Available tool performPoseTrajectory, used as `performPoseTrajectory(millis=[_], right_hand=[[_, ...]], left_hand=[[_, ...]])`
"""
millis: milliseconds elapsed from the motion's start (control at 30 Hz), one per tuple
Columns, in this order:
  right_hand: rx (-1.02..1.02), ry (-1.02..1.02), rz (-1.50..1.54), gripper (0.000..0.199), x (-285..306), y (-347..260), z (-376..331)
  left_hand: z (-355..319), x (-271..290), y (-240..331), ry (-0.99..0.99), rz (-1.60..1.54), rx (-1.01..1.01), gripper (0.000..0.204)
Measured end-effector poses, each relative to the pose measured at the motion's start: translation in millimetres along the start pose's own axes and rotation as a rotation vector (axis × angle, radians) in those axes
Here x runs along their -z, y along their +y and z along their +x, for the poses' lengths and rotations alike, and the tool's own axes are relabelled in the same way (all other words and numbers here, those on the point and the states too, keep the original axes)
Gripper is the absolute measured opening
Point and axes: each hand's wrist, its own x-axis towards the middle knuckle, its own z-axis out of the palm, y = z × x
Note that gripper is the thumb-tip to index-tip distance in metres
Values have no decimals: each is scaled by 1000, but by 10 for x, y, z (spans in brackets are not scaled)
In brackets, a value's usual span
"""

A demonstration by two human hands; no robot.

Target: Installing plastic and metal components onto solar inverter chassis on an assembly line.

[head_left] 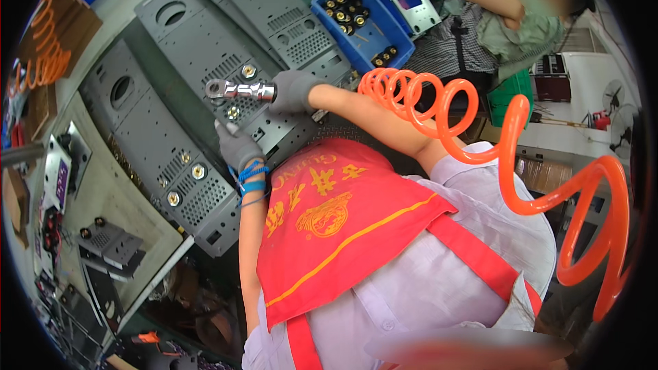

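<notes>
Grey metal panels point(205, 62) with vent slots lie side by side across the counter point(103, 185), and both my gloved hands are over the middle one. My right hand point(291, 90) has its fingers wrapped tight around the handle of a shiny air tool point(240, 89), whose flat head points left and hangs just above the panel beside a brass fitting point(248, 70). My left hand point(236, 145) sits lower, touching the same panel near its edge, one finger raised beside another fitting; its other fingers look curled, though I cannot tell whether they pinch anything. A blue band point(251, 178) circles that wrist. More brass fittings point(198, 171) stand along the nearer panel to the left. An orange coiled hose point(439, 109) loops from behind my right forearm off to the right. I wear a red apron point(329, 226) over a pale shirt. Beyond the panels, a blue tray point(391, 27) holds dark round parts with brass tops, and another person point(507, 20) leans over the far end.
</notes>
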Motion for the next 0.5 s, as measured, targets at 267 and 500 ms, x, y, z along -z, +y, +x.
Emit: performPoseTrajectory(millis=[267, 500], right_hand=[[-51, 41, -20, 44, -72, -46, -17], [61, 2, 46, 41, 121, -100, -136]], left_hand=[[11, 0, 2, -2, -12, -10, 43], [79, 274, 257, -152, 78, 93, 46]])
